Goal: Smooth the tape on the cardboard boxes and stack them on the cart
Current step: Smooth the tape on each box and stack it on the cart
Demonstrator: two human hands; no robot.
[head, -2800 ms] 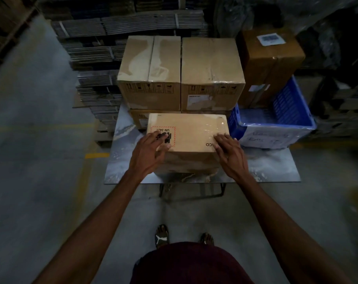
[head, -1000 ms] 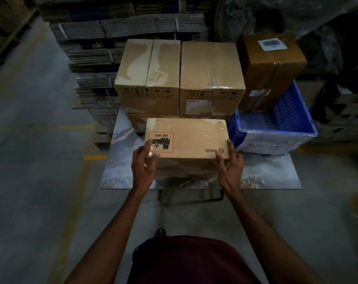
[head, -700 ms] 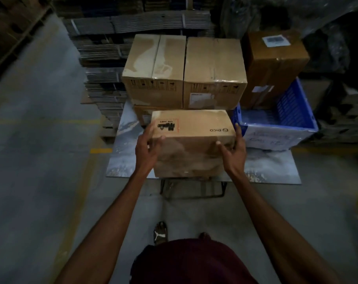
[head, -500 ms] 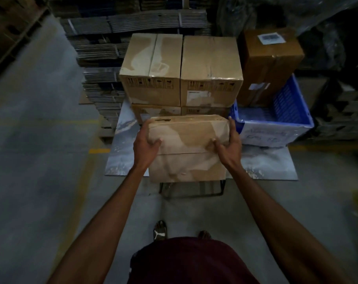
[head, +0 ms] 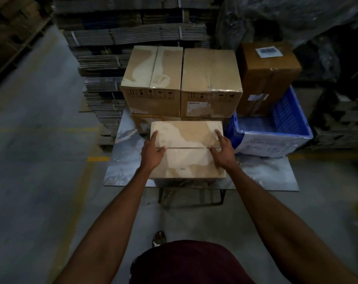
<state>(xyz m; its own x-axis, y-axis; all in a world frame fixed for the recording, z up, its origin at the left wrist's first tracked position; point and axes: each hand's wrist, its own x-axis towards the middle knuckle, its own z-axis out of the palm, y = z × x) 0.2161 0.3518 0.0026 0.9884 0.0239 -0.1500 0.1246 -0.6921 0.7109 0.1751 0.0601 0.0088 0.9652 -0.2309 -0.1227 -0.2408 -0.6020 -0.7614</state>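
A small cardboard box (head: 186, 160) lies on the near edge of a marbled board (head: 120, 167) set on a dark metal frame. Its top face shows a seam under glossy clear tape. My left hand (head: 152, 153) rests on the box's left part, index finger pointing away and thumb along the seam. On the right part my right hand (head: 222, 149) lies the same way. Behind this box, two larger taped boxes (head: 153, 83) (head: 211, 78) stand side by side on top of lower boxes.
A blue plastic crate (head: 286, 124) sits on the board's right side, with a darker brown labelled box (head: 270, 66) behind it. Stacks of flattened cardboard (head: 112, 48) rise at the back left. Grey concrete floor with yellow lines lies to the left.
I took the small box by its sides, lifted it and rolled it over, so the printed face is gone and the taped seam faces up. Both hands now lie on top.
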